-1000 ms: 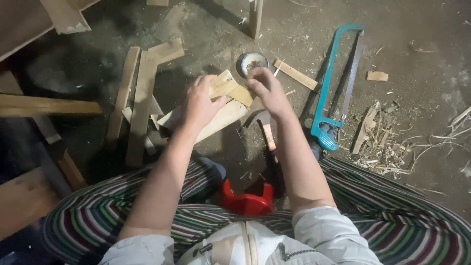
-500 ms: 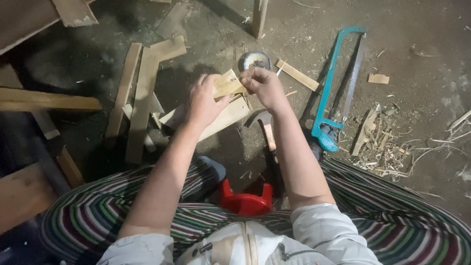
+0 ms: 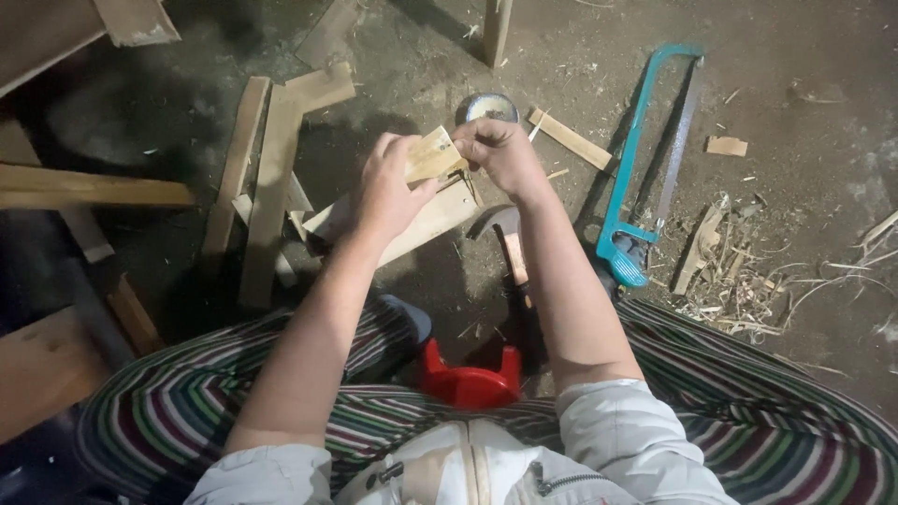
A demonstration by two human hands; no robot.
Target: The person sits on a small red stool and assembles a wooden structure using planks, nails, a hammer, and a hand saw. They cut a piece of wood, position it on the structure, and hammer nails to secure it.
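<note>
Both hands pinch a small wood block [image 3: 433, 154] above the floor: left hand [image 3: 388, 192] closed around its lower end, right hand [image 3: 500, 154] gripping the top edge. Splinters could prick fingers; it might slip onto the hammer [image 3: 505, 238].

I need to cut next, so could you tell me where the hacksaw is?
The teal hacksaw lies on the dirt floor right of the right hand, beside the wood shavings.

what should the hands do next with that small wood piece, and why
Probably lower the small wood piece onto the flat board just beneath it. Both the left hand and the right hand pinch it in mid-air, so neither is free for the hammer lying beside the board.
</note>
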